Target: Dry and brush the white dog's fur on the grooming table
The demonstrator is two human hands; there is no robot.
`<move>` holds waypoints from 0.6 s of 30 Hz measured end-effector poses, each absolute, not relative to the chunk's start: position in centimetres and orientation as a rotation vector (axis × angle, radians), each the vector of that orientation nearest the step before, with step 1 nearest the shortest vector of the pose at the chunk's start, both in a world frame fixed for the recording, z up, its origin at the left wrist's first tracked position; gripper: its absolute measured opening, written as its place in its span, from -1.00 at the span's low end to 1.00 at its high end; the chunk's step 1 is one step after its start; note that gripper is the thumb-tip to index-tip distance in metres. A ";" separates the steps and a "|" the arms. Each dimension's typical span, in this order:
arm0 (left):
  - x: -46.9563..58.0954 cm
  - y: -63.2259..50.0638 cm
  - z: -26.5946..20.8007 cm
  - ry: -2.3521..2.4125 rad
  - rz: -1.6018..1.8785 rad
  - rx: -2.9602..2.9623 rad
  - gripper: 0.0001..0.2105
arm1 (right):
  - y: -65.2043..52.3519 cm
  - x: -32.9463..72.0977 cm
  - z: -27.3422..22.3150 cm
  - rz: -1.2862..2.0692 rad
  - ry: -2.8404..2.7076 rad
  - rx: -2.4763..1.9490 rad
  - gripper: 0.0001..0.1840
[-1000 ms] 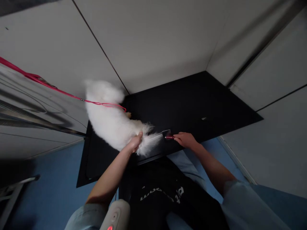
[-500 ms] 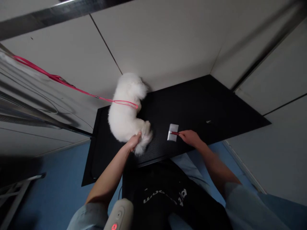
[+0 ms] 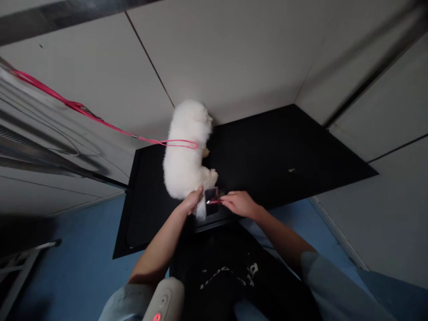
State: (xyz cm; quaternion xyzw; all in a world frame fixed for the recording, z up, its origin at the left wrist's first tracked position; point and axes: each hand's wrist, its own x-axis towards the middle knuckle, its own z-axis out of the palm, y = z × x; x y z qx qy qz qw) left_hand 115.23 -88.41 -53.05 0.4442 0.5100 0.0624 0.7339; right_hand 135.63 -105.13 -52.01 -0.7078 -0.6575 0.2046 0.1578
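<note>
A fluffy white dog [image 3: 185, 154] stands on a black grooming table [image 3: 261, 156], its rear toward me. My left hand [image 3: 193, 200] is closed around the base of its tail [image 3: 200, 211], whose long hair hangs past my fingers. In my right hand [image 3: 239, 203] is a slicker brush [image 3: 211, 200], gripped by its red handle. The brush's dark rectangular head lies right beside the tail hair; whether the pins are in the hair I cannot tell. A pink grooming loop [image 3: 180, 143] runs over the dog's body.
The pink lead stretches to the upper left, near grey hoses [image 3: 26, 147]. Pale wall panels [image 3: 234, 58] stand behind the table. A small light tuft [image 3: 291, 170] lies on the table's right part. A white device [image 3: 165, 298] is at my chest.
My right hand has brought the brush left, up to the tail, and its head has turned from pale to dark side. The dog has shifted slightly right, with my left hand following.
</note>
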 end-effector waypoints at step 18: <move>114.7 -89.8 -54.9 1.117 0.519 0.905 -0.54 | -105.4 134.6 -55.5 0.743 -1.728 -1.892 -0.68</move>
